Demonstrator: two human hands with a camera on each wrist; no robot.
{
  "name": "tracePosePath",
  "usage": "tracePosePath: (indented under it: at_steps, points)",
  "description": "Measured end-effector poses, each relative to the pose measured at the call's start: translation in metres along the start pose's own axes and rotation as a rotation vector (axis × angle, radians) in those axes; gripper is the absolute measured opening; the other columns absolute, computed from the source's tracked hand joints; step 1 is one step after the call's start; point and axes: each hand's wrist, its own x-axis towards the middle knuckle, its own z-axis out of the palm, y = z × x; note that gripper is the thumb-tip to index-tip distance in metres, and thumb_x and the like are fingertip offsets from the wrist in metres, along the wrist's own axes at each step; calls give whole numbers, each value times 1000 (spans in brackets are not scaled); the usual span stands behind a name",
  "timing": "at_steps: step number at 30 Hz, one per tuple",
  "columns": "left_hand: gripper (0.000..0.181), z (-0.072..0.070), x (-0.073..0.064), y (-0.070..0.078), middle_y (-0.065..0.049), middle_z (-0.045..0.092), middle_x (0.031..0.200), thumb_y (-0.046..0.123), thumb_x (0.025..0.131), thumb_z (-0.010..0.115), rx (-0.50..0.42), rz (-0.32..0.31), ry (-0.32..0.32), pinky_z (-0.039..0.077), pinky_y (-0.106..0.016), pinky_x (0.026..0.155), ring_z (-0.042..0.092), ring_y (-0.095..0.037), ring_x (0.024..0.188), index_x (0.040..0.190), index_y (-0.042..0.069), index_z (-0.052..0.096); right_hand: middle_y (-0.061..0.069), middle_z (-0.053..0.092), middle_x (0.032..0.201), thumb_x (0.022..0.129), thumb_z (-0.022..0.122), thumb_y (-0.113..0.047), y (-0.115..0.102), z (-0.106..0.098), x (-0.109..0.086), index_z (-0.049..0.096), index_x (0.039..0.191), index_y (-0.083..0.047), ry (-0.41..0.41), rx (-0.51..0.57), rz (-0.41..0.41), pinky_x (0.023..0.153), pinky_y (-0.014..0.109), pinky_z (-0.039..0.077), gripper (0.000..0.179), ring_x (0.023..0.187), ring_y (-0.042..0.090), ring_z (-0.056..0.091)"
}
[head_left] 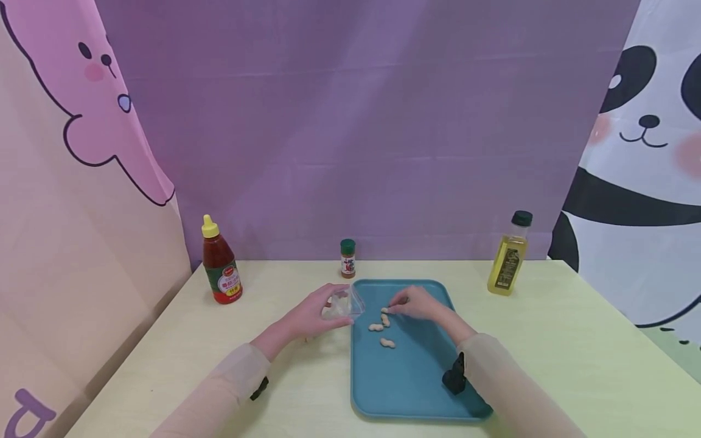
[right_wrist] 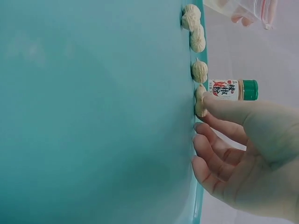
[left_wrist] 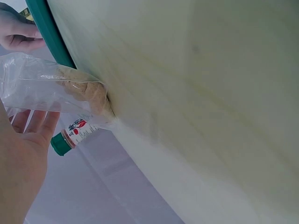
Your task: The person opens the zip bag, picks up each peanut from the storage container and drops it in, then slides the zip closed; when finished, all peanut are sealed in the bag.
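My left hand (head_left: 320,313) holds a clear plastic zip bag (head_left: 346,303) beside the tray's left edge, its mouth toward the tray. Peanuts in their shells (left_wrist: 88,91) fill the bottom of the bag in the left wrist view. Over the blue tray (head_left: 416,377), my right hand (head_left: 418,302) pinches one peanut (right_wrist: 201,100) between thumb and index finger, the other fingers loosely bent. Several more unshelled peanuts (head_left: 387,343) lie on the tray's upper left part, close to the pinched one.
A ketchup bottle (head_left: 223,267) stands at the table's back left. Behind the tray is a small green-capped spice jar (head_left: 347,261). An oil bottle (head_left: 509,258) stands at the back right. A purple curtain (head_left: 356,134) hangs along the table's far edge.
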Motion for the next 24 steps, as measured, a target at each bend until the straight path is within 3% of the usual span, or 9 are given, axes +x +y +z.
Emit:
tracePosePath:
  at_steps: [16,24]
  points:
    - [79,0,0,-1,2,49,135,57,79,66,-5,-2,-1,48,-33,97,50,-15,119,143,22,35,5,67,83,86,67,-14,-6,-4,-5,69,93,-2,34,33,37,64,30,51,14,71,13,59]
    - [78,0,0,-1,3,48,135,55,80,66,-4,12,3,47,-32,97,49,-13,119,143,22,36,7,68,91,89,64,-18,-7,-7,-5,69,97,-4,117,75,5,68,34,54,16,83,20,63]
